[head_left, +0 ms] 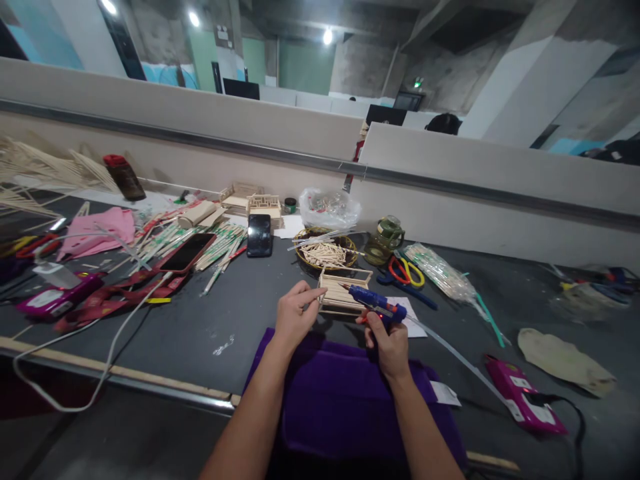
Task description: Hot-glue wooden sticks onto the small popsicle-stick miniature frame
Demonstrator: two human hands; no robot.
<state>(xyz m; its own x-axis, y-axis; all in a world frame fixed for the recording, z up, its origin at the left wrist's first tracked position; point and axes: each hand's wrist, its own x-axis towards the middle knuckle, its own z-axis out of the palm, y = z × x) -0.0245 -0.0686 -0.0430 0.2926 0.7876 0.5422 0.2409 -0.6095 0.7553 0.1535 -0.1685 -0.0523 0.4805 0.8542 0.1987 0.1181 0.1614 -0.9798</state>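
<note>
A person's two bare hands work above a dark grey tabletop [235, 353], in front of a small tray-like model of pale wooden sticks [336, 297] with raised railings. The model rests on the table between the hands, just beyond a deep purple cloth [340, 393].

The left hand [296, 315] reaches its index finger to the model's left end; whether thumb and finger pinch a stick there, I cannot tell. The right hand [387, 341] wraps its fingers around a blue glue gun with a dark nozzle [375, 303], its tip over the model.

The model looks partly built: a slatted floor and railings stand, though which joints are finished is too small to judge. Loose short wooden sticks [325, 255] fill a yellow-rimmed basket [309, 266] just behind, unused. Farther back, a railed pale wooden structure [264, 207] looks more complete.
</note>
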